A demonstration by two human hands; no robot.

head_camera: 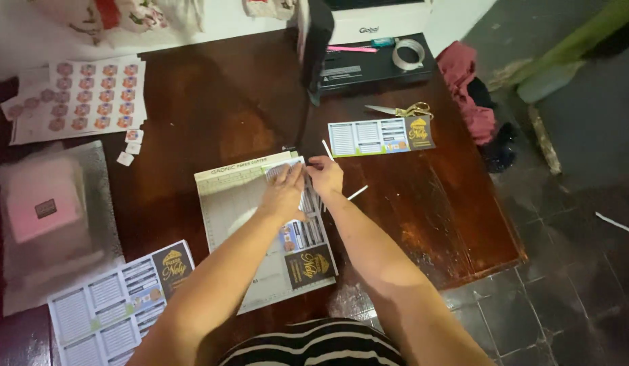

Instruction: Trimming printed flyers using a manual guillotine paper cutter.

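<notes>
A pale paper cutter board [241, 203] lies on the dark wooden table [212, 108] in front of me. A printed card with grey columns and a dark gold-marked panel [307, 261] lies along the board's right edge. My left hand [285, 192] presses flat on the upper part of that card. My right hand [326, 175] grips the cutter's slider at the top of the rail, fingers closed on it. Thin white paper strips [357, 193] lie on the table just right of my hands.
A cut printed card [379, 135] and gold-handled scissors [402, 110] lie beyond my right hand. A black machine with a tape roll [408, 53] stands at the back. Sticker sheets [90, 95] sit far left, a pink box in a bag [43, 200] left, uncut printed sheets [118, 298] near left.
</notes>
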